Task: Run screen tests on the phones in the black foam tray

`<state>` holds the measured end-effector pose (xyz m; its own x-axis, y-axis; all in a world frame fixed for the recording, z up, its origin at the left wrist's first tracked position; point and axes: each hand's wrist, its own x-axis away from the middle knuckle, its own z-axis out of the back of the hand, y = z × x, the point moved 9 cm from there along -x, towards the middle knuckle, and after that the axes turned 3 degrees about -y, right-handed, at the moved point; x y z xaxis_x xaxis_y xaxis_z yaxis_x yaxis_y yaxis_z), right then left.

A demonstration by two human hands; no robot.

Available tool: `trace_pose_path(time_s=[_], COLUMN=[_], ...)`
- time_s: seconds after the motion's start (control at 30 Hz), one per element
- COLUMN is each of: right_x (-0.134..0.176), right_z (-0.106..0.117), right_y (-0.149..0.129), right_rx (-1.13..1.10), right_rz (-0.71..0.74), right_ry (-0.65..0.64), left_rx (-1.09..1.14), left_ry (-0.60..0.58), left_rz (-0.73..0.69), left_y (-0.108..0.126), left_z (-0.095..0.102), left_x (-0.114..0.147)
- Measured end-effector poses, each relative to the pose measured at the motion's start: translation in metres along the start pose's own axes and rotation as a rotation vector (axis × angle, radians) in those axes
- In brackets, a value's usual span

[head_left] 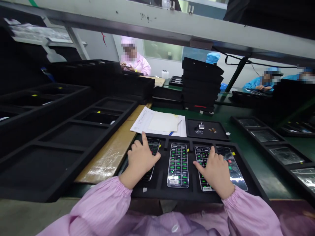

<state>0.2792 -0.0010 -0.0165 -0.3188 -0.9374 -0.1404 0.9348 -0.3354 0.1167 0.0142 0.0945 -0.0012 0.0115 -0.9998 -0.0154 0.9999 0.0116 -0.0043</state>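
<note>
Over the leftmost smartphone is my left hand, its index finger and thumb stretched apart and the others curled; it holds nothing and covers much of the screen. My right hand is spread in a similar way above another phone, holding nothing; I cannot tell whether its fingertips touch the glass. Between the hands lies a phone with a lit grid of green labels. A further phone, partly behind my right hand, shows a red and a green button. All lie in a black foam tray.
Behind the tray are papers with a blue pen, and a small black tray holding a metal piece. Long black trays flank me. Stacked trays stand further back, under a shelf beam. Co-workers sit beyond.
</note>
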Motion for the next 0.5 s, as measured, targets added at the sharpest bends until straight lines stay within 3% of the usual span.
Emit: trace_pose_path(time_s=[0.1,0.17,0.33,0.5], right_x=[0.001,0.002,0.003,0.003], right_z=[-0.002,-0.002,-0.001,0.0], right_y=[0.0,-0.001,0.0,-0.001], right_rx=[-0.029,-0.038,-0.05,-0.068], right_rz=[-0.007,-0.003,0.001,0.0], right_ry=[0.021,0.045,0.081,0.094], left_rx=[0.033,0.079,0.045,-0.035], left_ry=[0.097,0.099,-0.144,-0.152], left_rz=[-0.056,-0.137,-0.269,-0.228], left_y=[0.014,0.038,0.11,0.132], left_z=[0.021,0.03,0.008,-0.007], left_x=[0.014,0.027,0.047,0.038])
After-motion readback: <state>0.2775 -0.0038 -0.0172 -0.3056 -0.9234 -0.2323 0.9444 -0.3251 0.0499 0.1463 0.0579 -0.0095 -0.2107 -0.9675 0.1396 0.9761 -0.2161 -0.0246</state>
